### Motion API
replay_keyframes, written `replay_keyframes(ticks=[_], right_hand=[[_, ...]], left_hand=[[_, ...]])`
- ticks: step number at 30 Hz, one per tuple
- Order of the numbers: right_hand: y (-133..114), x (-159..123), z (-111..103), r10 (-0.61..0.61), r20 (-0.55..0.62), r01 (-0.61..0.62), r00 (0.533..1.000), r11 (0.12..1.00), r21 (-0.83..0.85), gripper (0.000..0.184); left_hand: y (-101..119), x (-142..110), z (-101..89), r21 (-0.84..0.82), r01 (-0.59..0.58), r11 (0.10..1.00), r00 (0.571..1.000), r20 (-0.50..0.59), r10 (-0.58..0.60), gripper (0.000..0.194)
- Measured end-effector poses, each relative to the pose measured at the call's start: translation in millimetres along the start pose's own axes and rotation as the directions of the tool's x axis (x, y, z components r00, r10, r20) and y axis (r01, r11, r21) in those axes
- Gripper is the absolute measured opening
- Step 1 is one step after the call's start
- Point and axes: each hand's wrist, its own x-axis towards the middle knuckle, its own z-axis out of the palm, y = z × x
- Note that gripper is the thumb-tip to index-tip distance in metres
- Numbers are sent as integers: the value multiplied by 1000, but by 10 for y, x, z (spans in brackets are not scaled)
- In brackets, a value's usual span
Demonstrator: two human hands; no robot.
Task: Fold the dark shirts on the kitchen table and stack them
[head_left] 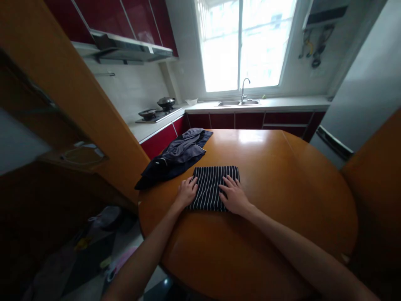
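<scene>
A black cloth with white stripes [208, 188], folded into a neat rectangle, lies flat on the wooden table [282, 175]. At its left edge rests my left hand [188, 190], fingers stretched out over the fabric. My right hand [232, 195] lies on the right side of the cloth with its fingers spread. Neither hand grips it. A crumpled dark garment [180, 154], navy and grey, sits just beyond and to the left of my left hand, apart from the striped cloth.
The table has a rounded edge. Behind it run a counter with a sink [230, 103] and a stove with a lidded wok [166, 101] and a pan [147, 113]. A wooden post [94, 100] rises at the left; a fridge [360, 79] stands at the right. Bags lie on the floor.
</scene>
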Motion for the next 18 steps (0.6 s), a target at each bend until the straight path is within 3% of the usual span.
replay_keyframes(ticks=[4,10,14,18], right_hand=[[-96,-130,22,-12,78,17,997,998,-67,58],[-89,-112,78,-34,42,40,999,990,-132,55],[-21,-124,76,-6,33,12,999,987,-162,56],[253,-189,-55,7,45,2,999,981,-192,57]], left_hand=[[-101,-170,46,-35,-66,997,998,15,66,51],[-144,-189,98,-180,-132,975,988,-98,115,57],[-20,-146,99,-192,-174,966,982,-110,155,62],[278,-40,184,-185,-196,963,978,-112,177,62]])
